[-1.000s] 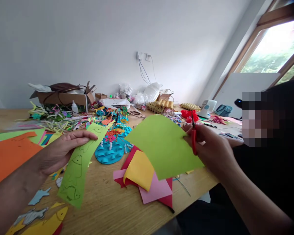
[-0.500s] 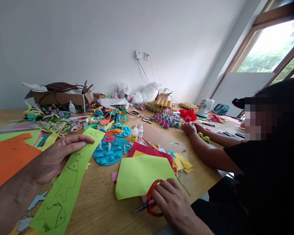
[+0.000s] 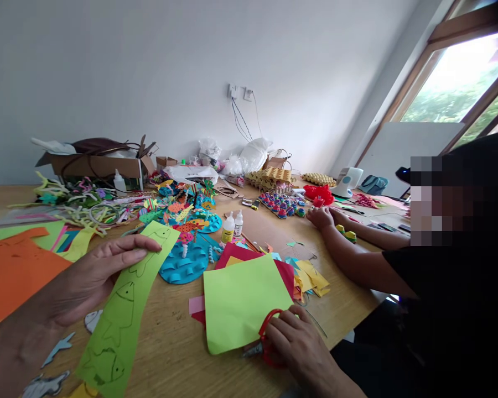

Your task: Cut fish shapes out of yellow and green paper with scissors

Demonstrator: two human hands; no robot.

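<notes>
My left hand (image 3: 108, 268) pinches the upper part of a long green paper strip (image 3: 118, 315) with several fish outlines drawn on it. The strip hangs tilted over the table's near left. My right hand (image 3: 296, 337) is closed around red-handled scissors (image 3: 269, 320), whose dark blades point left and look blurred. Under and beside that hand lies a square green paper sheet (image 3: 240, 304), on top of red paper (image 3: 284, 271). Small paper cut-outs (image 3: 58, 348) lie near my left forearm, along with a large orange sheet (image 3: 16, 276).
Fish decorations stand on blue bases (image 3: 185, 262) beyond my left hand. Two glue bottles (image 3: 228, 228) stand mid-table, and yellow paper scraps (image 3: 311, 276) lie right of the sheets. Another person's forearms (image 3: 348, 249) rest on the table at right. Craft materials and a cardboard box (image 3: 95, 168) line the wall.
My right hand has moved slightly right and down with the scissors, and the square green sheet has turned and shifted. The strip in my left hand has swung a little to the right.
</notes>
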